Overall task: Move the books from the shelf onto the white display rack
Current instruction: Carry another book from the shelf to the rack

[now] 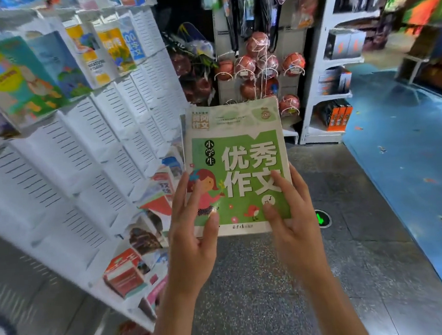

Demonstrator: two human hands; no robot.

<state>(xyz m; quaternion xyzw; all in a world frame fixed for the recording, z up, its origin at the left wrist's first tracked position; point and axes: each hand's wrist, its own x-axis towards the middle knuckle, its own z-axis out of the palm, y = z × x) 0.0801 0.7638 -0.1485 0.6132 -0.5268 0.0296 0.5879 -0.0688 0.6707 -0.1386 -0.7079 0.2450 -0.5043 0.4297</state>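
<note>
I hold a green book (235, 144) with large white characters and a cartoon girl on its cover, face up in front of me. My left hand (193, 229) grips its lower left corner, thumb on the cover. My right hand (290, 214) grips the lower right corner, thumb also on the cover. The white display rack (83, 153) with slotted pockets runs along my left. Several colourful books (24, 75) stand in its upper row, and more books (132, 267) lie in its lower pockets.
Netted basketballs (256, 66) and rackets hang on a panel straight ahead. A white shelf unit (333, 81) with orange boxes stands to the right of them. The floor is dark speckled beneath me and blue on the right.
</note>
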